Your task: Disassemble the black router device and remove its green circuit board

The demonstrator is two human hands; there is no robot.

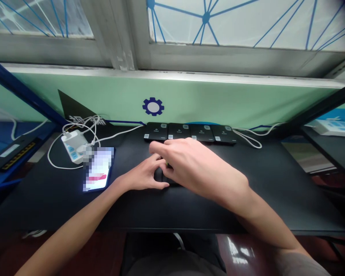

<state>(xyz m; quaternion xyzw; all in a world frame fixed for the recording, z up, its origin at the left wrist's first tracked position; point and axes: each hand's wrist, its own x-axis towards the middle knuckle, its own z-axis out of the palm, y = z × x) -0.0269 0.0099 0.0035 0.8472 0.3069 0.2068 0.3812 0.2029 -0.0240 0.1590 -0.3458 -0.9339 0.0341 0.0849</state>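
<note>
Small black device (163, 179), apparently, between left hand (142, 174) and right hand (194, 165)

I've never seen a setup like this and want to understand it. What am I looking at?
This picture comes from a camera worn on a person's head, looking forward and down, so their arms reach in from below. The left hand and right hand meet over a small dark object, mostly covered, so I cannot tell what it is or how firmly it is held. On the black desk lie four flat black devices with small square labels, a phone with a blurred screen, and a white power strip with cables.
</note>
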